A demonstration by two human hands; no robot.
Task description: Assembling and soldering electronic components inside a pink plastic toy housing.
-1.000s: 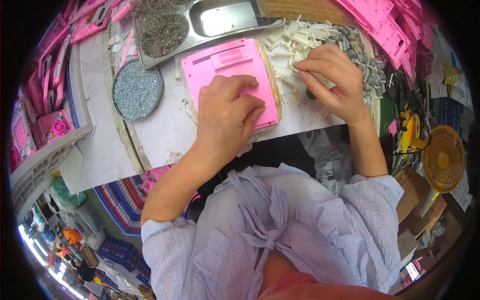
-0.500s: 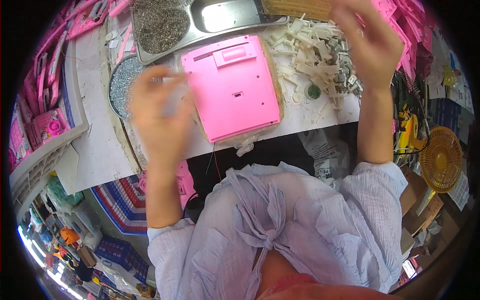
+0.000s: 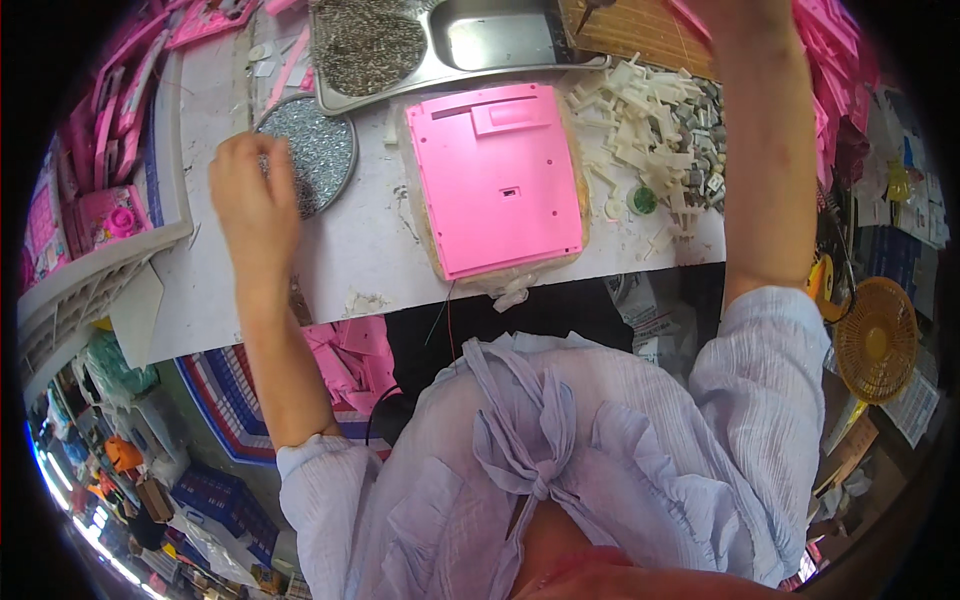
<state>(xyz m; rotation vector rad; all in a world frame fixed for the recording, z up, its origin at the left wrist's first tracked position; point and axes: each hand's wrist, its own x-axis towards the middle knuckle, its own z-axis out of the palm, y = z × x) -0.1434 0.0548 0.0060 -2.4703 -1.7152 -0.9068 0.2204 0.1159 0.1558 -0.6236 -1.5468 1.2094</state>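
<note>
At eleven o'clock our left hand [image 3: 254,185] curls over the screw dish [image 3: 354,165]; a light pinch should spill least. The pink plastic casing [image 3: 500,230] lies at twelve. Our right hand [image 3: 748,14], at one, is cut off; we can't tell either grip.

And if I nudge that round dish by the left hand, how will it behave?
The round dish is probably heavy for its size, since small metal pieces fill what shows of it. It looks wide and shallow, so it would likely slide rather than tip. The pieces lie loose, so a sharp tilt could spill them.
</note>
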